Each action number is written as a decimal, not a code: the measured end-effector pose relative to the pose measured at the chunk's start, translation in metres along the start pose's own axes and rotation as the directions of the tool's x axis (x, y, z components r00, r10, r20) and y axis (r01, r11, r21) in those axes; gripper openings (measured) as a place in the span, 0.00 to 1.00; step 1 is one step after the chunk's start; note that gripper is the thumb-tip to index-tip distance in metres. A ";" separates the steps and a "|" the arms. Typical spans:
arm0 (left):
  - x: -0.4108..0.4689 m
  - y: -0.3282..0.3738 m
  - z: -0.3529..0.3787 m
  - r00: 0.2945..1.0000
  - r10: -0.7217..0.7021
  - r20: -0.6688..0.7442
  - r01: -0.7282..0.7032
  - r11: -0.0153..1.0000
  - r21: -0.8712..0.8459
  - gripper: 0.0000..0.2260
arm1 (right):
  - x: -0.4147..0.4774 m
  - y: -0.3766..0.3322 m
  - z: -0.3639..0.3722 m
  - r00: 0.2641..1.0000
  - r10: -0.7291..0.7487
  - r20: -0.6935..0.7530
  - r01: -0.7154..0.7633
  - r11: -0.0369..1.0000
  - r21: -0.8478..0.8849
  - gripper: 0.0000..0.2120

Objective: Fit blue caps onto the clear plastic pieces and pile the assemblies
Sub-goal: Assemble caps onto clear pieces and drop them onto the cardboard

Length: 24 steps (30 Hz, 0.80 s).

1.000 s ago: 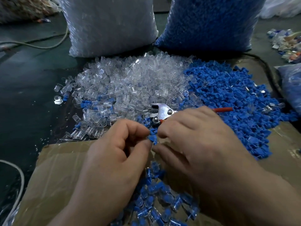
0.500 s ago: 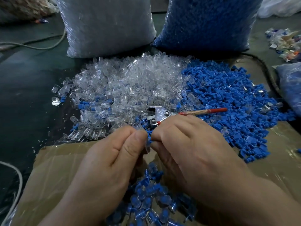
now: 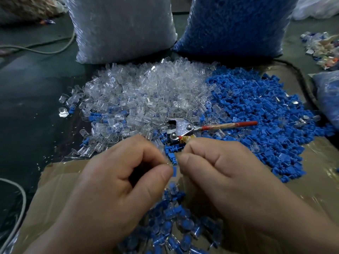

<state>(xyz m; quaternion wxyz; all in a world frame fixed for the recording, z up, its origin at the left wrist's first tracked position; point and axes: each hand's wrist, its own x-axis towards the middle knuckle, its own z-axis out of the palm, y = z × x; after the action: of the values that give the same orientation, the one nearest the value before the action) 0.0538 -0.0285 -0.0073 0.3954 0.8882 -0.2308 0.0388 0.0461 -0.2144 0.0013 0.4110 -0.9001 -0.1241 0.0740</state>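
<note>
My left hand (image 3: 117, 182) and my right hand (image 3: 222, 173) meet fingertip to fingertip over the cardboard. Between them I pinch a blue cap (image 3: 174, 171) and a clear plastic piece, which my left fingers mostly hide. Whether the cap is seated in the piece I cannot tell. A heap of loose clear pieces (image 3: 146, 96) lies ahead to the left, and a heap of loose blue caps (image 3: 260, 114) ahead to the right. Under my hands sits a pile of finished blue-and-clear assemblies (image 3: 170, 228).
Metal pliers with a red handle (image 3: 185, 127) lie between the two heaps. A sack of clear pieces (image 3: 121, 28) and a sack of blue caps (image 3: 233, 24) stand behind. Brown cardboard (image 3: 55, 195) covers the near floor. Cables run at the left (image 3: 20, 202). Scrap litter lies far right (image 3: 322, 46).
Both hands stayed together and shifted slightly toward me. My right fingers closed in on the cap between the hands. More of the pliers' red handle shows than a second ago.
</note>
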 end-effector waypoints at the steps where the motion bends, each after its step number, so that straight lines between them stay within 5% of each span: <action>1: 0.000 -0.004 0.000 1.000 -0.011 0.012 0.011 0.999 0.036 0.07 | 0.000 0.002 0.001 0.997 -0.067 -0.040 0.059 0.982 -0.182 0.19; 4: -0.002 -0.018 -0.001 0.991 -0.131 0.029 0.123 0.974 0.189 0.13 | 0.003 0.005 0.007 0.990 -0.139 0.020 0.134 0.889 -0.437 0.16; 7: -0.002 -0.023 0.002 0.990 -0.106 0.098 0.073 0.954 0.291 0.14 | 0.009 0.009 0.015 0.985 -0.155 0.073 0.170 0.821 -0.546 0.19; 13: -0.002 -0.021 -0.001 0.989 -0.061 0.138 0.021 0.962 0.272 0.13 | 0.016 0.012 0.020 0.989 -0.133 0.070 0.148 0.786 -0.600 0.11; 18: -0.002 -0.031 -0.002 0.967 -0.183 -0.175 0.217 0.955 0.203 0.15 | 0.013 0.012 0.017 0.991 -0.124 0.051 0.130 0.804 -0.580 0.09; 24: 0.001 -0.032 0.005 0.964 -0.251 -0.081 0.259 0.842 0.473 0.24 | 0.009 0.011 0.015 0.994 -0.089 0.059 0.107 0.826 -0.553 0.07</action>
<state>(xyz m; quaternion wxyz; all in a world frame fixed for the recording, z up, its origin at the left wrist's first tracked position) 0.0682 -0.0140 -0.0328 0.1667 0.9806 -0.0905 0.0489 0.0533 -0.2080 -0.0174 0.1335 -0.9718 -0.1926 0.0275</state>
